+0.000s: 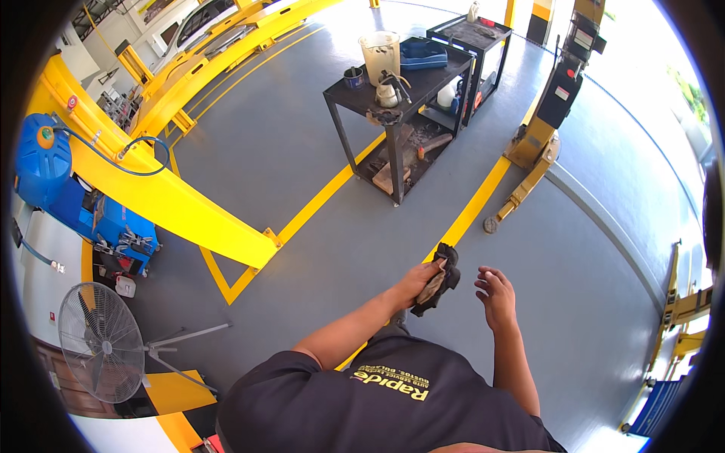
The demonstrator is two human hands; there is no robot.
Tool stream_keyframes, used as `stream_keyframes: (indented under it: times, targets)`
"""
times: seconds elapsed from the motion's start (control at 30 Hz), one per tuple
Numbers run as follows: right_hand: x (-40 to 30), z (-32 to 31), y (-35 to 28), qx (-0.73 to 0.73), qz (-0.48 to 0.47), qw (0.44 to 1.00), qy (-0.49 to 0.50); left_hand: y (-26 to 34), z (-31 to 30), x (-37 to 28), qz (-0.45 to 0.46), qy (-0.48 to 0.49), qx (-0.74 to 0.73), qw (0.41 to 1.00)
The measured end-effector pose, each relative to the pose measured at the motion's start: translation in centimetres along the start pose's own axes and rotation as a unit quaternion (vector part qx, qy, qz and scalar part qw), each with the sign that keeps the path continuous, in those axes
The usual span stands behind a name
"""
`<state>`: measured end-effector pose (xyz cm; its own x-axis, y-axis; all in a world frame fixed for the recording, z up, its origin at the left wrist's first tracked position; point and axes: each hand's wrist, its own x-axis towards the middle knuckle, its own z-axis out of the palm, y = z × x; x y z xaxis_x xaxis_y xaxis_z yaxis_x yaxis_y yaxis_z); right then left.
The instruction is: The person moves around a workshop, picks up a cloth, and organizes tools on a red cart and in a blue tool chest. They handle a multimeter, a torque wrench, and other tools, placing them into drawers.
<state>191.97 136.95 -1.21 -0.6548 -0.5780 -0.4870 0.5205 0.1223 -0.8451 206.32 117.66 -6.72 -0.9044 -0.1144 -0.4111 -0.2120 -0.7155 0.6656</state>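
My left hand (pixel 419 282) grips a bunched, dark-stained cloth (pixel 445 277) in front of my chest. To its right, my right hand (pixel 497 290) is raised with its fingers spread a little and nothing in them. Ahead stands a black metal cart (pixel 396 128). Its top holds a translucent plastic bucket (pixel 380 56), a small dark can (pixel 354 78) with something upright in it, a whitish container (pixel 388 95) with a hose, and a blue bag (pixel 422 55). Dirty blocks (pixel 391 176) and a small orange-red item lie on its lower shelf.
A yellow lift ramp (pixel 187 209) slants across the left, near a blue machine (pixel 42 164) and a pedestal fan (pixel 105 342) with spread legs. A lift post (pixel 558 96) with a low arm (pixel 524 187) stands at right. A second cart (pixel 476 37) is behind the first.
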Motion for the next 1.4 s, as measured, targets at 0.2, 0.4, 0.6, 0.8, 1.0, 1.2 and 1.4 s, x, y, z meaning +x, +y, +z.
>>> stream_keyframes:
  times: [0.2, 0.4, 0.6, 0.8, 1.0, 1.2, 1.4]
  targets:
    - [2.1, 4.6, -0.8, 0.023, 0.019, 0.999, -0.010, 3.9, -8.3, -0.8, 0.022, 0.051, 0.020, 0.998]
    - [4.2, 7.0, -1.1, 0.030, 0.041, 0.998, -0.026, 7.6, -10.4, -2.2, 0.010, -0.015, 0.082, 0.996]
    - [7.3, 8.1, -2.9, 0.034, 0.042, 0.997, -0.047, 7.7, -10.6, -2.2, 0.062, 0.062, 0.001, 0.996]
    - [11.0, 7.4, -3.9, 0.061, 0.037, 0.993, -0.089, 9.1, -12.1, -2.9, 0.087, 0.028, -0.120, 0.989]
    - [13.2, 3.8, -7.0, 0.081, 0.038, 0.994, -0.057, 10.2, -9.7, 0.0, 0.121, 0.032, -0.209, 0.970]
    - [15.6, -1.8, -8.0, 0.137, 0.036, 0.989, -0.033, 12.5, -6.4, 3.0, 0.100, 0.034, -0.226, 0.968]
    - [17.6, -4.7, -7.8, 0.173, 0.060, 0.983, -0.016, 10.9, -8.2, 4.6, 0.135, 0.215, -0.196, 0.947]
